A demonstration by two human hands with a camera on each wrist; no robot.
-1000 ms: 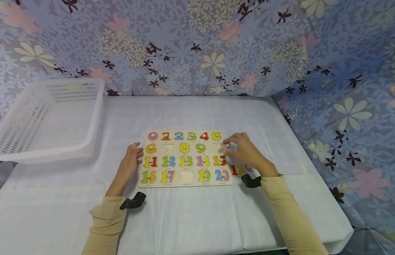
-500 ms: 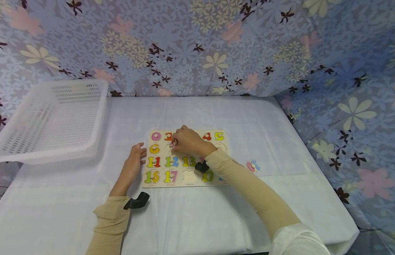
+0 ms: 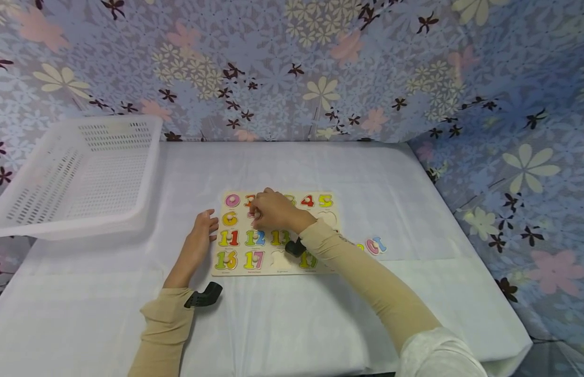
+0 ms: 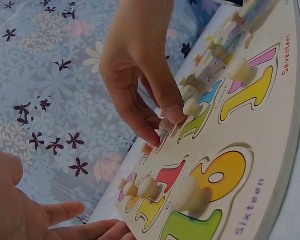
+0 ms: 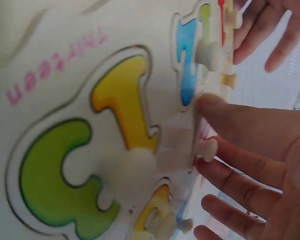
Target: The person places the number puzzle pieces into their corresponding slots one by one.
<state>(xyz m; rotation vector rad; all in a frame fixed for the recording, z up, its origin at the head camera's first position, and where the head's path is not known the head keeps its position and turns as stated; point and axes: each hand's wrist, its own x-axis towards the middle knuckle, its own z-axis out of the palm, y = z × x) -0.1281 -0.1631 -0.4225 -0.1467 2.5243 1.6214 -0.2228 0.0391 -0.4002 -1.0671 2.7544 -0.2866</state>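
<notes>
A wooden number puzzle board (image 3: 268,272) lies on the table, most of its pieces bearing round knobs. My right hand (image 3: 275,210) is over the second row, between the six and the area hidden under the hand. Its thumb and fingers pinch a pink number puzzle piece (image 3: 251,214) low over the recess there; in the right wrist view the piece's knob (image 5: 207,149) shows between thumb and fingers. My left hand (image 3: 200,235) rests beside the board's left edge, fingers loosely extended, holding nothing. The left wrist view shows the left hand (image 4: 20,205) close to the board's edge.
A pink-and-blue ten piece (image 3: 375,245) lies right of the board, beside another piece mostly hidden by my right sleeve. Bare recesses show at the second row's right end (image 3: 327,217) and in the bottom row (image 3: 279,259). A white plastic basket (image 3: 146,193) stands at left.
My right hand has carried the pink piece leftward from the board's right edge to the second row's left part, then shifted only slightly. My left hand stays beside the board.
</notes>
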